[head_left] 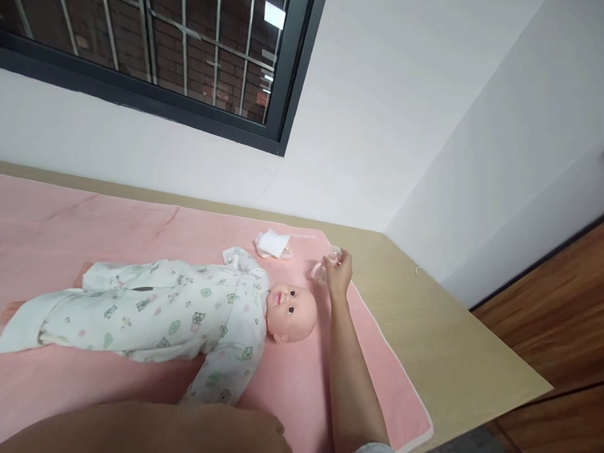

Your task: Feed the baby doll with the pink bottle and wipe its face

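In the head view we are looking down at a baby doll (185, 312) lying on its back on a pink blanket (299, 387), which is covering most of a pale wooden tabletop (452, 340). The doll is wearing a white printed sleepsuit (150, 310), and its bare head is pointing toward the right.

We are stretching our right hand (340, 270) out just beyond the doll's head, near the blanket's far corner. Its fingers are curling closed around a small clear, pinkish object (328, 262) — we cannot tell exactly what it is. The object is sitting at the fingertips, just above the blanket and close to the doll's head.

Our left hand (241, 436) is lying low and close to the camera, in front of the doll's near sleeve, and is resting on the blanket. It is blurred and partly cut off by the frame's lower edge, so we cannot tell how far it is opening or whether it is holding anything.

A crumpled white cloth (271, 243) is lying on the blanket beyond the doll's shoulder — well clear of both hands. Behind the doll, a dark-framed window (175, 65) is sitting in the white wall.
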### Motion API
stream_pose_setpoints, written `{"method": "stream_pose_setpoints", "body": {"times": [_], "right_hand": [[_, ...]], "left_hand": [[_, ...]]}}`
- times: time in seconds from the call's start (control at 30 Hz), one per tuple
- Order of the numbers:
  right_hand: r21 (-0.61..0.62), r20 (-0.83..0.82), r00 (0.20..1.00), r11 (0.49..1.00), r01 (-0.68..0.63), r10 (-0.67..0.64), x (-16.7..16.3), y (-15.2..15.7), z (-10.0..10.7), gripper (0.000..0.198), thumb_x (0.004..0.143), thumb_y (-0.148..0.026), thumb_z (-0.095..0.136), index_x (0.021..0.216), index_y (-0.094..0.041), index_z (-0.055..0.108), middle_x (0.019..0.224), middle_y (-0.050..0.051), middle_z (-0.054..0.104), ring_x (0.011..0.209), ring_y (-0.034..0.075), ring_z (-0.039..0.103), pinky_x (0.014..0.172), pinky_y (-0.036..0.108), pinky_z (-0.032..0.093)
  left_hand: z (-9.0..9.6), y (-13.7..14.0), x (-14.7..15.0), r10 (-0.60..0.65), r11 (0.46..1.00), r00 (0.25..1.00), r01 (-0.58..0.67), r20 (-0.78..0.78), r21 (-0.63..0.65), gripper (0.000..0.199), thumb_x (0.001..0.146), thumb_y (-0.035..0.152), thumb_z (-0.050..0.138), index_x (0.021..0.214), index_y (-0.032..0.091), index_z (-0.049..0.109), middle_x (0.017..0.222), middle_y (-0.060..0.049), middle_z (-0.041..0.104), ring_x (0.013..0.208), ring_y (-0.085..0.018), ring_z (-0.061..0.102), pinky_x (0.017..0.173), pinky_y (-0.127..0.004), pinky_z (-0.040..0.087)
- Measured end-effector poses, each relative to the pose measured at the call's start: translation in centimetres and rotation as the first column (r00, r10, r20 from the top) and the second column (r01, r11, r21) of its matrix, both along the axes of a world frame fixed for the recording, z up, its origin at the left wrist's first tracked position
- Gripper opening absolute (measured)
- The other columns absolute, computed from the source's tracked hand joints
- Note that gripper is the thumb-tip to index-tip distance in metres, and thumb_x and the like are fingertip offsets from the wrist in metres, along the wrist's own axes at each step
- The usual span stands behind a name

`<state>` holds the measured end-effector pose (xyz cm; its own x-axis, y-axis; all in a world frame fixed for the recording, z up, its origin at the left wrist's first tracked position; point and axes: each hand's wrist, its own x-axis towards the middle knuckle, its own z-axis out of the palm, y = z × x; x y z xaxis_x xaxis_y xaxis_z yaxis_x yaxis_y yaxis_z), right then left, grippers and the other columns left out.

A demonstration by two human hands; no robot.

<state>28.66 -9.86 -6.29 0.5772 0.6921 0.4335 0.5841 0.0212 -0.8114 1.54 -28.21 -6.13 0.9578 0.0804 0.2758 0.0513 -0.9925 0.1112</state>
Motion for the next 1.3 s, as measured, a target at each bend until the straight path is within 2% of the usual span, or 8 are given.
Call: {"method": "stream_pose_setpoints", "body": {"times": [0.17,0.33,0.47,0.57,0.7,0.8,1.0,1.3], "right_hand": [[0.179,-0.176,0.968,0.973,-0.146,0.177,-0.6,0.0,1.7,0.061,0.074,-0.032,0.065,0.131,-0.016,0.049,0.133,0.013,0.059,0.114,0.020,0.060,0.096,0.031,0.049],[0.378,-0.247,0.878,0.875,-0.303,0.410,-2.8,-1.0,4.7,0.064,0.068,-0.037,0.075,0.126,-0.018,0.053,0.134,0.013,0.058,0.117,0.022,0.059,0.099,0.039,0.049],[0.421,-0.181,0.792,0.774,-0.474,0.583,-5.5,-3.0,7.2,0.062,0.069,-0.039,0.079,0.123,-0.018,0.056,0.129,0.012,0.062,0.116,0.022,0.060,0.101,0.040,0.049],[0.382,-0.131,0.697,0.684,-0.621,0.705,-7.7,-5.0,8.6,0.059,0.072,-0.041,0.080,0.123,-0.021,0.057,0.133,0.012,0.061,0.122,0.023,0.058,0.103,0.038,0.048],[0.313,-0.144,0.580,0.593,-0.742,0.802,-10.2,-7.3,9.8,0.059,0.072,-0.043,0.081,0.123,-0.024,0.057,0.135,0.009,0.060,0.126,0.023,0.057,0.102,0.036,0.051],[0.273,-0.150,0.542,0.561,-0.781,0.827,-11.7,-8.3,10.0,0.062,0.071,-0.046,0.082,0.124,-0.027,0.058,0.137,0.008,0.058,0.128,0.023,0.055,0.101,0.037,0.053],[0.280,-0.181,0.457,0.491,-0.825,0.871,-14.0,-8.9,9.3,0.063,0.071,-0.049,0.081,0.125,-0.029,0.058,0.136,0.006,0.058,0.127,0.024,0.055,0.103,0.040,0.053],[0.264,-0.117,0.512,0.523,-0.810,0.851,-14.5,-9.6,9.5,0.069,0.069,-0.044,0.083,0.131,-0.031,0.055,0.138,0.005,0.057,0.129,0.022,0.054,0.109,0.041,0.048]], "left_hand": [[3.1,1.4,-0.5,-0.168,0.986,0.985,0.168,-0.038,-0.020,0.021,0.089,0.033,0.067,0.110,0.030,0.069,0.113,-0.004,0.071,0.114,-0.024,0.061,0.097,-0.034,0.050],[6.3,4.7,-1.1,0.160,0.986,0.987,-0.159,0.027,-0.058,0.048,0.089,0.025,0.063,0.136,0.021,0.053,0.135,-0.010,0.061,0.127,-0.029,0.053,0.108,-0.042,0.041],[8.8,6.8,-2.8,0.465,0.874,0.881,-0.441,0.091,-0.204,0.046,0.098,0.023,0.043,0.144,0.021,0.042,0.145,-0.008,0.054,0.127,-0.027,0.053,0.103,-0.042,0.044],[9.9,8.0,-4.0,0.673,0.737,0.702,-0.608,0.233,-0.296,0.052,0.098,0.035,0.041,0.148,0.020,0.037,0.148,-0.009,0.050,0.133,-0.028,0.049,0.106,-0.044,0.042],[10.1,9.2,-4.9,0.800,0.597,0.545,-0.677,0.253,-0.431,0.071,0.091,0.056,0.051,0.151,0.024,0.031,0.144,-0.009,0.053,0.131,-0.031,0.050,0.102,-0.044,0.044],[10.2,9.6,-5.2,0.800,0.578,0.567,-0.643,0.195,-0.502,0.080,0.085,0.059,0.059,0.152,0.026,0.029,0.139,-0.009,0.057,0.127,-0.032,0.053,0.098,-0.043,0.047],[10.4,10.1,-5.3,0.724,0.593,0.677,-0.513,0.132,-0.621,0.075,0.077,0.035,0.065,0.146,0.029,0.037,0.129,-0.004,0.063,0.112,-0.029,0.063,0.086,-0.033,0.051],[10.4,10.6,-4.8,0.776,0.536,0.618,-0.538,0.129,-0.651,0.053,0.061,0.021,0.059,0.114,0.024,0.061,0.096,0.002,0.070,0.081,-0.023,0.065,0.060,-0.026,0.044]]}}
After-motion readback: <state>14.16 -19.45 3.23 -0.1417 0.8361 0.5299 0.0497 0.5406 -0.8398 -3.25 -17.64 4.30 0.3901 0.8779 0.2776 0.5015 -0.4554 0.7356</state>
